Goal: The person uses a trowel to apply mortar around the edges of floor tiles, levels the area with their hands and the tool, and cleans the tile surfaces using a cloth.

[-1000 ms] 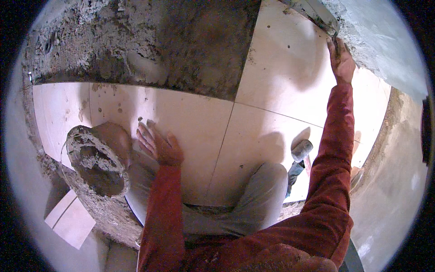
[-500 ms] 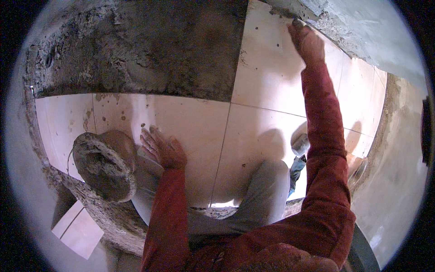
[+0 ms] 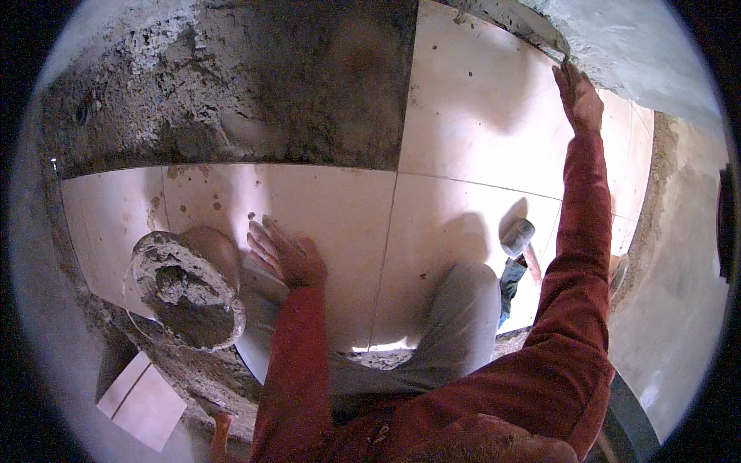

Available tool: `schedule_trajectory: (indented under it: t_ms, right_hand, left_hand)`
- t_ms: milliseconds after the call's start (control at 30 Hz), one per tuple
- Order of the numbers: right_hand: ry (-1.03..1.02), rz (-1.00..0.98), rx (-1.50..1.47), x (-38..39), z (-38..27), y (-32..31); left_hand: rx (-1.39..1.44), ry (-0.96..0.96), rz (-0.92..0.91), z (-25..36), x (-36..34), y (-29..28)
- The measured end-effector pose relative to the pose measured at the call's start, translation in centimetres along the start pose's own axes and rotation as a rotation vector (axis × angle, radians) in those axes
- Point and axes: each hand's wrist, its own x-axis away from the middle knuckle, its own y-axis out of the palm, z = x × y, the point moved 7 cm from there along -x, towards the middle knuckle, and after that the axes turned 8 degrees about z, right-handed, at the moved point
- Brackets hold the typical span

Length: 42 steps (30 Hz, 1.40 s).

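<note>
My left hand (image 3: 285,253) lies flat with fingers spread on a pale floor tile (image 3: 332,208), next to a mortar-crusted bucket (image 3: 212,251) with grey mortar inside. My right arm reaches far forward. Its hand (image 3: 579,99) is at the tile edge along the wall, fingers stretched out and their tips at a strip of grey mortar (image 3: 532,29). No tool shows in it, though the fingertips blend into the mortar. A mallet (image 3: 518,238) with a grey head and a reddish handle lies on the tiles between my right knee and right forearm.
Dark, rough mortar bed (image 3: 301,85) borders the laid tiles at the far left. A dark blue item (image 3: 509,289) lies beside my right knee. Cut tile pieces (image 3: 150,405) rest at the lower left, near a brownish handle-like piece (image 3: 221,432). A grey wall (image 3: 679,224) rises at right.
My right hand has moved right and nearer along the wall edge, its fingers now straighter. My left hand stays flat on the tile. More of the mallet shows.
</note>
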Motion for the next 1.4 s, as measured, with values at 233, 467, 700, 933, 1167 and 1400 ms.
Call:
schedule_trajectory:
  t_ms: [233, 467, 700, 933, 1167, 1400]
  right_hand:
    - [0.071, 0.031, -0.358, 7.2, -4.3, -1.8]
    - [-0.020, 0.009, -0.259, 5.7, -18.7, 1.8]
    - [0.041, 0.320, -0.033, -1.3, -18.8, 0.3]
    - [0.195, 0.181, -0.194, 1.5, -16.3, 1.2]
    - [0.254, 0.126, -0.296, 5.3, -10.8, -1.1]
    - [-0.030, 0.070, -0.123, 5.1, -11.4, 0.2]
  left_hand:
    - [-0.051, -0.017, -0.058, 0.3, -0.1, -0.1]
    - [-0.048, 0.045, 0.008, 0.7, 0.2, -0.5]
    - [-0.042, 0.047, 0.030, 1.0, 0.4, -0.5]
    - [-0.048, 0.021, -0.005, 0.6, 0.2, -0.2]
    - [-0.064, -0.010, -0.010, 0.8, 0.1, -0.3]
    - [-0.110, 0.008, -0.003, 0.7, 0.2, 0.1]
